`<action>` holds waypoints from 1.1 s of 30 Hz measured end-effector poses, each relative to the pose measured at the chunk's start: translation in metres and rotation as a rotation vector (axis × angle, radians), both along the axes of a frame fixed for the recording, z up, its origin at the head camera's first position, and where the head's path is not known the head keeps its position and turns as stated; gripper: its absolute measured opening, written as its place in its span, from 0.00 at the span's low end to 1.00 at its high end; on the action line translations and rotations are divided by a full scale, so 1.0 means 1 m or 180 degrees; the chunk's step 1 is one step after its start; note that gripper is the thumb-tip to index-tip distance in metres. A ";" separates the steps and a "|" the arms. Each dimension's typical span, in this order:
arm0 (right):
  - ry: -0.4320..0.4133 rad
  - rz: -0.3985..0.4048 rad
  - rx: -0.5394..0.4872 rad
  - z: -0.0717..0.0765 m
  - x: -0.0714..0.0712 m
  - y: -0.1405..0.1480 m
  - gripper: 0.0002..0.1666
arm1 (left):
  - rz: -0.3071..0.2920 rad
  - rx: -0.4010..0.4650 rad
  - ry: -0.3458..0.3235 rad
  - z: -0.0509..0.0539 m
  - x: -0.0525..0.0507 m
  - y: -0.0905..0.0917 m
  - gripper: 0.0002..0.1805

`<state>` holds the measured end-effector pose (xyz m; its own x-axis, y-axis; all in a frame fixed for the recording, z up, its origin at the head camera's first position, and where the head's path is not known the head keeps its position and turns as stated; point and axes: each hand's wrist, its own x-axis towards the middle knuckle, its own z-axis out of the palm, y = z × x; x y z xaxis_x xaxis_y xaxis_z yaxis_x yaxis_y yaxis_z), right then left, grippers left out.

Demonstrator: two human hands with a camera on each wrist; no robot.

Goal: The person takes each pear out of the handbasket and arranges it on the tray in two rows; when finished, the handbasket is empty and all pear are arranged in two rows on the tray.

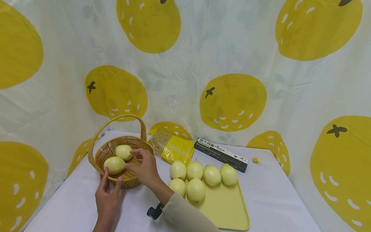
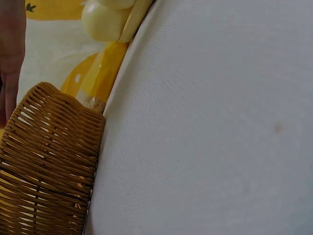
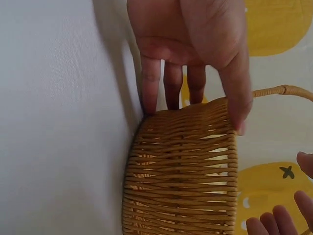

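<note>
A woven wicker basket (image 1: 129, 185) with an arched handle holds two pale yellow-green pears: one toward the back (image 1: 123, 152), the other at the front left (image 1: 113, 165). At the basket's front left, my left hand (image 1: 108, 196) grips its outer wall. In the right wrist view the thumb of that left hand (image 3: 195, 29) lies at the rim, its fingers spread along the wall. My right hand (image 1: 146, 167) is over the basket's right part, fingers loosely bent, thumb and fingertips beside the pears. The right wrist view shows its fingertips (image 3: 279, 223) with no pear between them.
Several more pears (image 1: 195, 190) sit on a yellow tray (image 1: 223, 209) right of the basket. Behind are a yellow noodle bag (image 1: 178, 149) and a dark pasta box (image 1: 220, 156). A small yellow flower-like item (image 1: 256, 160) lies at right. Fruit-print cloth (image 1: 185, 64) hangs behind.
</note>
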<state>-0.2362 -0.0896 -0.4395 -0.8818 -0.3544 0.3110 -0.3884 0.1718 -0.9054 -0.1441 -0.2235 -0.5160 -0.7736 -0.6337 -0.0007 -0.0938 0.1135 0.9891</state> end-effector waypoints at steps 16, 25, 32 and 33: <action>0.0128 0.0206 0.0856 -0.021 -0.037 -0.039 0.21 | 0.0006 -0.0060 0.0063 0.000 0.000 -0.001 0.43; -0.0006 0.0469 0.1150 -0.018 -0.052 -0.040 0.19 | -0.0040 -0.0036 0.0094 -0.001 0.000 -0.002 0.43; 0.0324 0.0397 0.1860 -0.023 -0.051 -0.044 0.10 | -0.0044 -0.0047 0.0121 -0.002 0.000 -0.002 0.42; 0.0361 0.0391 0.1932 -0.024 -0.050 -0.045 0.09 | -0.0043 -0.0046 0.0122 -0.003 0.000 -0.001 0.42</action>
